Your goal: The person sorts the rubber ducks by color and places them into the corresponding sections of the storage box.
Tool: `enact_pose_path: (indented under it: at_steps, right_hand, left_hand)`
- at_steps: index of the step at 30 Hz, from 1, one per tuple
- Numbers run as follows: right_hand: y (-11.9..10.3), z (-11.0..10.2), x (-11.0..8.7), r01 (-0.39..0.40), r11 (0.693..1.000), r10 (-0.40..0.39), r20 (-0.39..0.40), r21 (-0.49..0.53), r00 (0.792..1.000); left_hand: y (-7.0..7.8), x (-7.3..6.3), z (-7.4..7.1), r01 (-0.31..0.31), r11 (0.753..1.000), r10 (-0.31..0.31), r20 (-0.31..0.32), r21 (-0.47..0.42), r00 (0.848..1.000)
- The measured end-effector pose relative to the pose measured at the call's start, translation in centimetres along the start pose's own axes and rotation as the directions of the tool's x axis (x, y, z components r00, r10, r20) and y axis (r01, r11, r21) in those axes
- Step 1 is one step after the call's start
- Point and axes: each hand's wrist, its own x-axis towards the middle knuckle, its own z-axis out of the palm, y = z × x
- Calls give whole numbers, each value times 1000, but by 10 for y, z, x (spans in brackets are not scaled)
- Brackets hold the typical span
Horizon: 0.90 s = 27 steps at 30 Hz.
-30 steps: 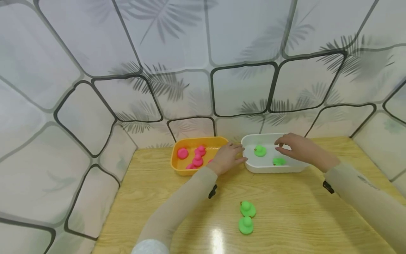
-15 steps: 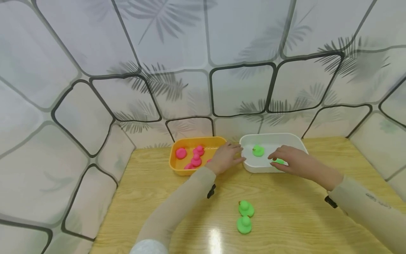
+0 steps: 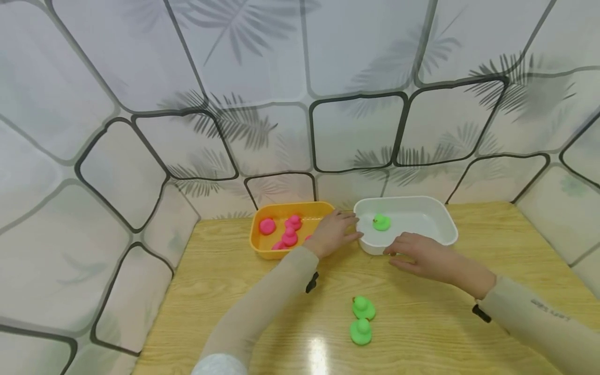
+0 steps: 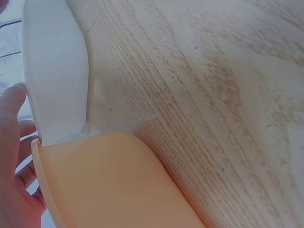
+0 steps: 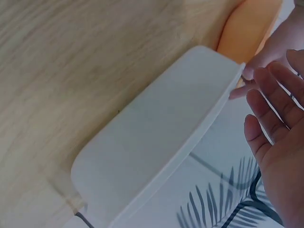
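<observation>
In the head view, my left hand (image 3: pixel 335 233) reaches over the right end of an orange tub (image 3: pixel 260 253), its fingertips at the left rim of a white tub (image 3: pixel 433 223). The left wrist view has the thumb (image 4: pixel 13 99) at the white rim, other fingers behind the tubs' edges. My right hand (image 3: pixel 424 256) hovers above the white tub's front rim; the right wrist view finds its fingers (image 5: pixel 280 95) loosely extended, nothing held. One green rubber duck (image 3: pixel 382 222) sits in the white tub. Several pink rubber ducks (image 3: pixel 289 237) lie in the orange tub, partly hidden by the left hand.
Two green rubber ducks, one (image 3: pixel 363 308) just behind the other (image 3: pixel 361 332), stand on the wooden table (image 3: pixel 211 291) in front of the tubs. A patterned cloth wall (image 3: pixel 356 135) rises directly behind the tubs and along both sides.
My right hand has moved from above the white tub's right half toward me and left, to its front rim. The second green duck in that tub is now hidden. The left hand stays put.
</observation>
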Motion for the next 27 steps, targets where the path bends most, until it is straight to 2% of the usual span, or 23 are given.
enact_pose_path:
  at_steps: [10,17,27]
  right_hand:
    - [-18,28,-1,50,997,-51,28,66,998]
    - [-35,52,1,134,990,-134,4,36,991]
    - [-55,63,10,93,993,-99,77,78,992]
  left_hand:
    - [-1,2,2,-5,1000,5,-13,13,1000]
    - [2,0,0,-5,1000,5,13,21,1000]
    - [0,1,0,-8,999,8,-9,36,1000]
